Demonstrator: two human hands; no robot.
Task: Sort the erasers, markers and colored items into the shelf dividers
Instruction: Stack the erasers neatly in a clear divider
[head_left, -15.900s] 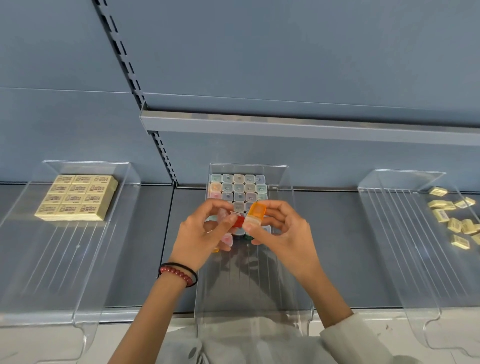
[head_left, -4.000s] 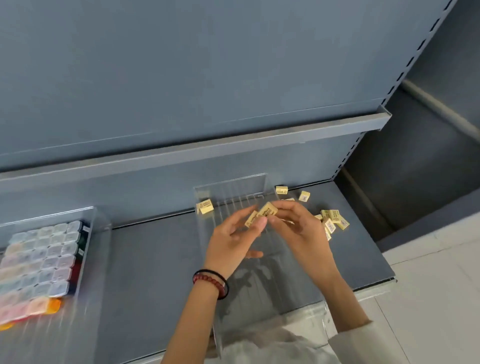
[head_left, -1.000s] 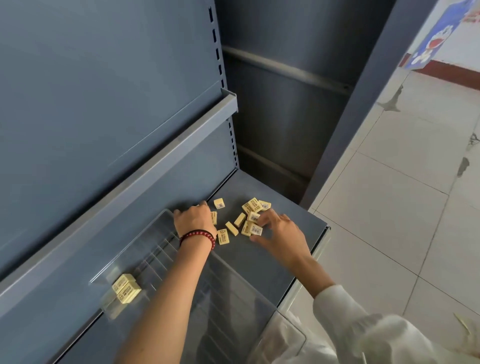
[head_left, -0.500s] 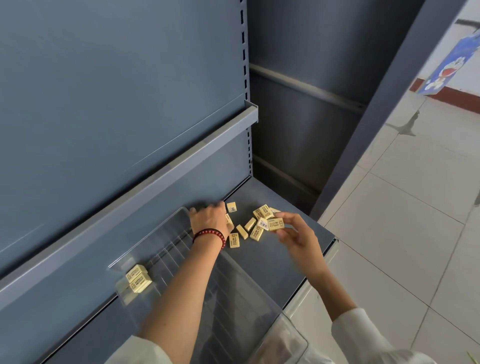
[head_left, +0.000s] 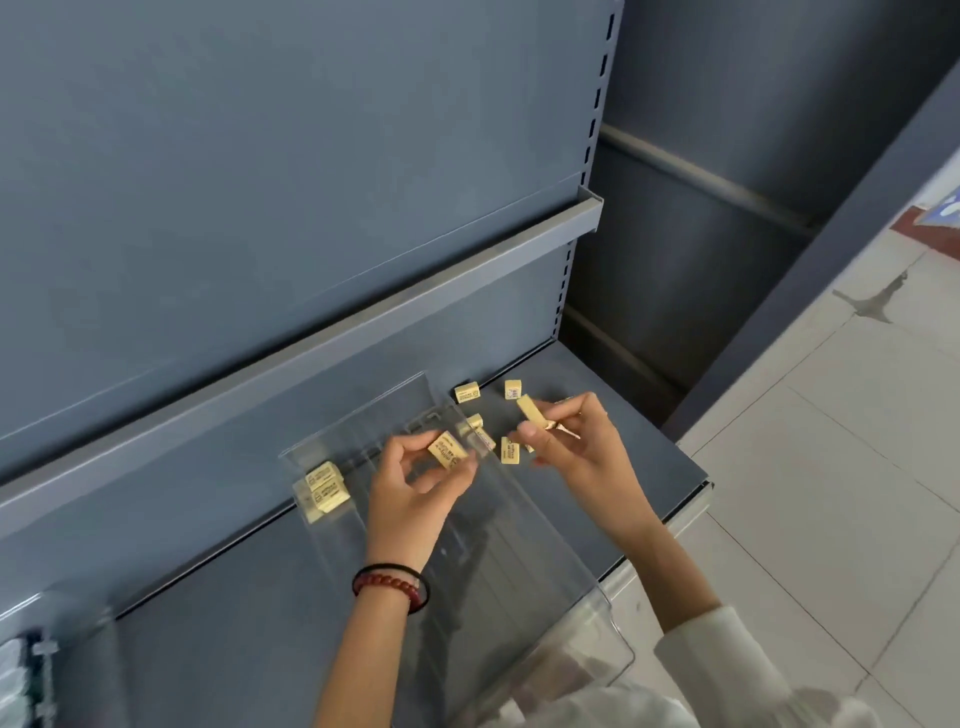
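Compared with the view half a second back, the left hand (head_left: 415, 488) is no longer laid palm-down among the loose pieces. It is now raised over the clear acrylic shelf divider tray (head_left: 363, 415), and a small cream-yellow rectangular eraser (head_left: 447, 450) is pinched between its thumb and curled fingers. The right hand (head_left: 579, 457), at three o'clock of the left, is likewise held clear of the grey-blue metal shelf (head_left: 654, 441). A second cream eraser (head_left: 531, 409) is clamped between its thumb and fingers. Something more may be tucked under those fingers, but that cannot be told for sure. A handful of loose cream erasers (head_left: 511, 389) is left on the shelf at about one o'clock of the left hand, just outside the tray's right wall. A small stack of cream erasers (head_left: 324, 488) is already lodged in the tray's ten o'clock corner. This round of picking from the heap is judged done. The two held erasers are probably to be set beside that stack, and several more rounds are judged to be needed.
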